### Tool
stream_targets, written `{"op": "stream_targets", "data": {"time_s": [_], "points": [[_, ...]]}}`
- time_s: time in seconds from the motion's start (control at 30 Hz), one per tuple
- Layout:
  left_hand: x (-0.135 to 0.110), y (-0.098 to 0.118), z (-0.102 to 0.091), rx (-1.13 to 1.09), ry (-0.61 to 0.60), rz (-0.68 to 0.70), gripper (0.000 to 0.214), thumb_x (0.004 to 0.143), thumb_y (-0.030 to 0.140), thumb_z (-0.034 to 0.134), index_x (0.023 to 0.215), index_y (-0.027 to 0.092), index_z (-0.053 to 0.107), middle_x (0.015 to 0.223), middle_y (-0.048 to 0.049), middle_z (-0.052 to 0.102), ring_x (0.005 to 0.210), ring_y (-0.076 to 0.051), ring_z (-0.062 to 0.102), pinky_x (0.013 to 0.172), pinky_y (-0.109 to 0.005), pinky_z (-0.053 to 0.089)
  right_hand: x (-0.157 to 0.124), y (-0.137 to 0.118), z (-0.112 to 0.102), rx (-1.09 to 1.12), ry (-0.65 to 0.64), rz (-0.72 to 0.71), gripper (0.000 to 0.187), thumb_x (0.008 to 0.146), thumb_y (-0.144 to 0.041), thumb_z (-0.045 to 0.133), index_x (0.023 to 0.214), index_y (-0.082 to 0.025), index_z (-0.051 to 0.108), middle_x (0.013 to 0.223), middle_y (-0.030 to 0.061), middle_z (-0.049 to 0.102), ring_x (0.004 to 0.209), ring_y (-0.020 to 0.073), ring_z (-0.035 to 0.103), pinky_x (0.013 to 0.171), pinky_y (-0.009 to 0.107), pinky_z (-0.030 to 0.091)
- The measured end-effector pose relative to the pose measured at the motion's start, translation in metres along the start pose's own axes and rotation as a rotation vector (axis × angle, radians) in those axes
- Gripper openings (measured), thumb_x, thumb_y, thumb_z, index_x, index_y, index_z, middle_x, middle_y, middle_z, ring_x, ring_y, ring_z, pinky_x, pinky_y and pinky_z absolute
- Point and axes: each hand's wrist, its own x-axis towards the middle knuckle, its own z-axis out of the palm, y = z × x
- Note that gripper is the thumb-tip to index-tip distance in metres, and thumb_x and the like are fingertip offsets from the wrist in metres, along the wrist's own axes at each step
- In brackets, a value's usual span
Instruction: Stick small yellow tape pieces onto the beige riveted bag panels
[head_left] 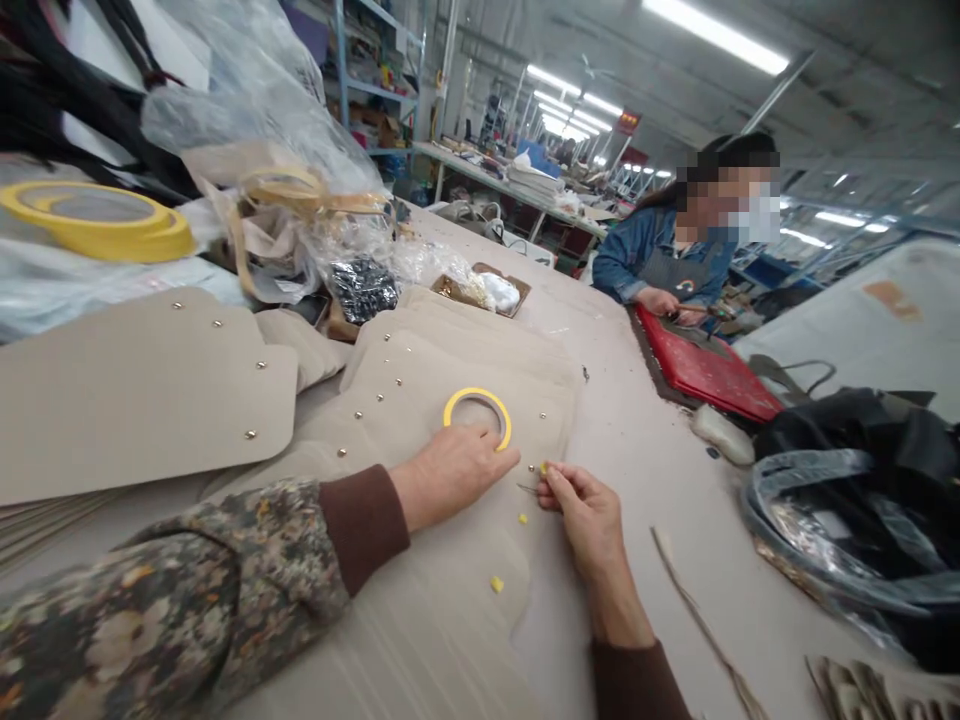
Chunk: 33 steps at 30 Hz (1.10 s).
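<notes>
My left hand (456,470) is closed on the near side of a roll of yellow tape (454,402), just above a stack of beige panels (480,350). My right hand (583,505) pinches a small piece of yellow tape (545,467) at the panels' right edge. A thin pointed metal tool (527,488) sticks out leftward from the same fingers; its rest is hidden. Two yellow tape bits, one upper (523,518) and one lower (496,584), lie on the top panel between and below my hands. Small metal studs (358,414) dot the panel.
More beige panels (142,390) are piled at left, below yellow tape rolls (169,240) and plastic wrapping. A small tray (517,290) sits beyond the stack. A co-worker (660,250) works over a red board (697,365). Black bags (862,500) and a cord (697,610) lie at right.
</notes>
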Motion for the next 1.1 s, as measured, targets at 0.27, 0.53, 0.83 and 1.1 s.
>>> {"op": "stream_targets", "data": {"time_s": [0.27,0.53,0.83,1.1], "points": [[-0.007,0.004,0.008,-0.068,-0.035,0.037,0.009,0.094,0.012,0.05,0.093,0.017,0.057,0.086,-0.0068,0.062,0.081,-0.023,0.056,0.063,-0.032,0.046,-0.006,-0.009,-0.007,-0.077,-0.144,0.12,0.041,0.061,-0.049,0.081,0.077,-0.012,0.074,0.058,0.0021,0.067,0.05,0.0106,0.058,0.051,0.023,0.051],[-0.01,0.006,0.008,-0.118,-0.032,0.029,0.01,0.095,0.014,0.049,0.094,0.017,0.058,0.086,-0.0066,0.061,0.082,-0.022,0.055,0.065,-0.031,0.047,-0.015,-0.01,-0.004,-0.396,-0.233,0.03,0.034,0.074,-0.048,0.067,0.075,-0.014,0.074,0.054,-0.0004,0.063,0.049,0.0125,0.054,0.049,0.023,0.043],[-0.012,0.008,0.007,-0.108,-0.054,0.026,0.01,0.094,0.012,0.048,0.092,0.017,0.056,0.086,-0.0063,0.06,0.082,-0.023,0.055,0.064,-0.032,0.046,-0.019,-0.017,0.006,-0.766,-0.182,-0.219,0.025,0.083,-0.037,0.055,0.077,-0.022,0.074,0.07,0.0029,0.074,0.061,0.018,0.065,0.059,0.026,0.044],[-0.013,0.005,0.005,-0.107,-0.041,0.018,0.011,0.094,0.011,0.047,0.093,0.017,0.057,0.088,-0.0066,0.061,0.083,-0.023,0.055,0.063,-0.032,0.045,-0.024,-0.008,-0.009,-0.467,-0.083,-0.084,0.036,0.083,-0.052,0.057,0.095,-0.018,0.064,0.064,0.0002,0.065,0.049,0.0161,0.059,0.048,0.026,0.045]]}}
